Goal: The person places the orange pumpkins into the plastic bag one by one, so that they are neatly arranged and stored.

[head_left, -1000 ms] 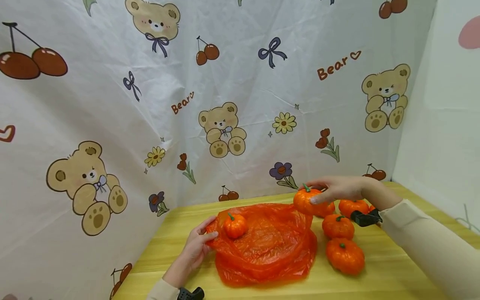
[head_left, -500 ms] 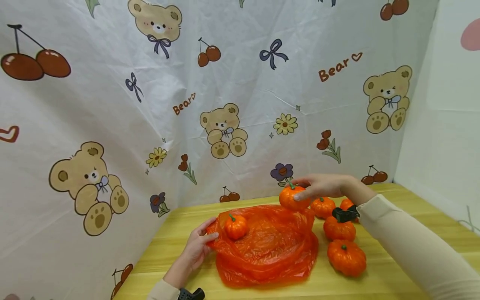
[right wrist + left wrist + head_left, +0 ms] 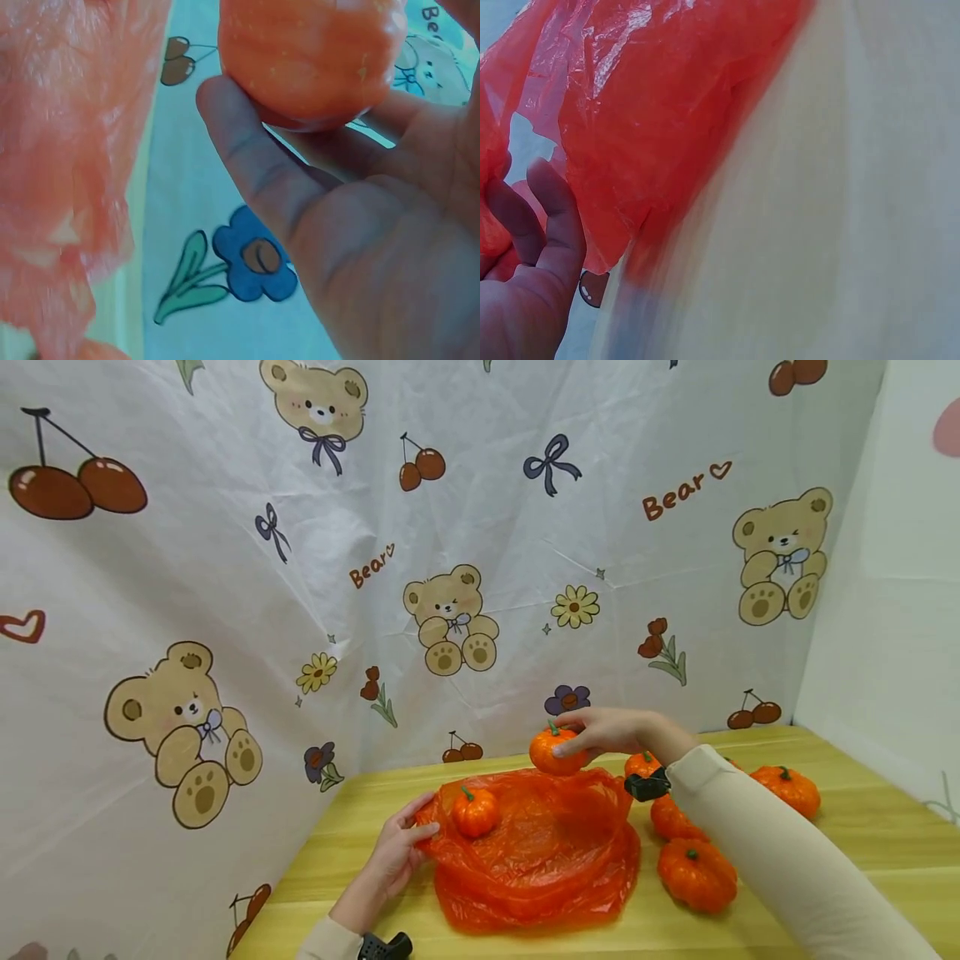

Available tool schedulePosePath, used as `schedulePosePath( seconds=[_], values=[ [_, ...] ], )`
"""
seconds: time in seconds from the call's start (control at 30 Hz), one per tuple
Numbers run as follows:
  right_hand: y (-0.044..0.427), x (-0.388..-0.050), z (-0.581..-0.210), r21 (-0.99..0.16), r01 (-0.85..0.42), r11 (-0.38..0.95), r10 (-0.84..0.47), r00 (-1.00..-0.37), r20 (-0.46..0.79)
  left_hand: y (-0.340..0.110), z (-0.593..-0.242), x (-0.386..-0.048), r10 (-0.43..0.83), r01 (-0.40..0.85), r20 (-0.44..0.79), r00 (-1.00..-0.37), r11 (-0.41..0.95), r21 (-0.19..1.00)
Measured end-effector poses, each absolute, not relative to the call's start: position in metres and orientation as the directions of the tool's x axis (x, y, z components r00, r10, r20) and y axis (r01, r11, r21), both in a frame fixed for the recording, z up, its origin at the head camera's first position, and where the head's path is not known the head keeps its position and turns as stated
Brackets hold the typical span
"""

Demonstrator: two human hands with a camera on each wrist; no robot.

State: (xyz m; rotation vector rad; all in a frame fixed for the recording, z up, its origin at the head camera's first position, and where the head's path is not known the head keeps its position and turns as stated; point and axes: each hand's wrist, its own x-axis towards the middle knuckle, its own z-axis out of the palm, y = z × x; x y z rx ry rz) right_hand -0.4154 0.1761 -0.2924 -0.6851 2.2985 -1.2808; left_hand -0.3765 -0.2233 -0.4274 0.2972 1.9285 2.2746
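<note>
A red plastic bag [image 3: 525,885] lies spread on the table with its mouth facing up. At the bag's left rim, my left hand [image 3: 396,852] grips the thin film; in the left wrist view its fingers [image 3: 555,202] curl at the edge. One small orange pumpkin [image 3: 476,815] with a green stem sits inside the bag, near that hand. My right hand [image 3: 611,732] holds another pumpkin [image 3: 549,753] between thumb and fingers, raised over the bag's back part. In the right wrist view the held pumpkin [image 3: 315,56] shows its underside, and the bag hangs beside it.
Right of the bag stand several more pumpkins: one at the front [image 3: 697,875], one farther right [image 3: 791,791], others partly hidden by the right forearm. The yellow wood-grain table [image 3: 862,860] meets a white bear-print cloth [image 3: 510,635] behind and at the left.
My right hand has carried its pumpkin leftward, from the bag's right edge to over its back middle. The left hand keeps its place on the rim. A pumpkin at the far right has come into sight.
</note>
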Motion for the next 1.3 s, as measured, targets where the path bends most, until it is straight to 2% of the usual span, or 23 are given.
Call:
schedulePosePath(
  seconds=[0.43,0.63,0.83,0.97,1.3],
  values=[
    [0.126,-0.431,-0.334,-0.859,-0.261,0.440,-0.603,-0.795,-0.067,-0.225,-0.429,-0.375,0.223,0.017,0.055,-0.973,-0.169,0.985],
    [0.113,-0.436,-0.352,-0.868,-0.232,0.439,-0.545,-0.837,-0.051,-0.223,-0.429,-0.376,0.221,0.016,0.054,-0.974,-0.170,0.985],
    [0.106,-0.438,-0.366,-0.877,-0.189,0.441,-0.516,-0.853,-0.076,-0.222,-0.428,-0.377,0.224,0.016,0.054,-0.973,-0.167,0.986],
    [0.102,-0.437,-0.371,-0.869,-0.165,0.467,-0.479,-0.873,-0.092,-0.222,-0.428,-0.378,0.228,0.016,0.053,-0.972,-0.163,0.986],
    [0.090,-0.437,-0.385,-0.817,-0.209,0.538,-0.440,-0.896,-0.060,-0.222,-0.429,-0.376,0.242,0.023,0.061,-0.968,-0.156,0.987]
  ],
)
